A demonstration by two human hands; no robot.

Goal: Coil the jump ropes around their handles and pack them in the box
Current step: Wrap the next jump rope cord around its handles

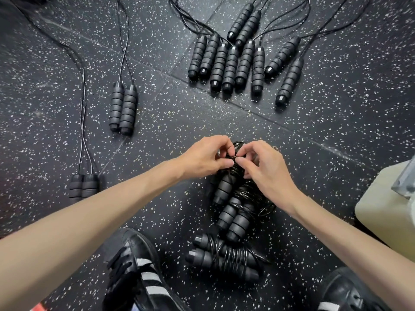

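My left hand [207, 157] and my right hand [261, 168] meet over a black jump rope bundle [226, 185] at mid-floor, and both pinch its thin cord where it wraps the ribbed handles. Two more coiled bundles lie nearer me, one [238, 218] just below the hands and one [226, 257] between my shoes. Several uncoiled ropes with black ribbed handles [229, 61] lie in a row at the back. Another pair of handles [123, 108] lies to the left, and a third pair [84, 187] pokes out behind my left forearm.
The floor is black rubber with white speckles. A cream-coloured box [381, 212] stands at the right edge, with a grey object at its top. My black shoes with white stripes [139, 272] are at the bottom. Loose cords trail away at the top left.
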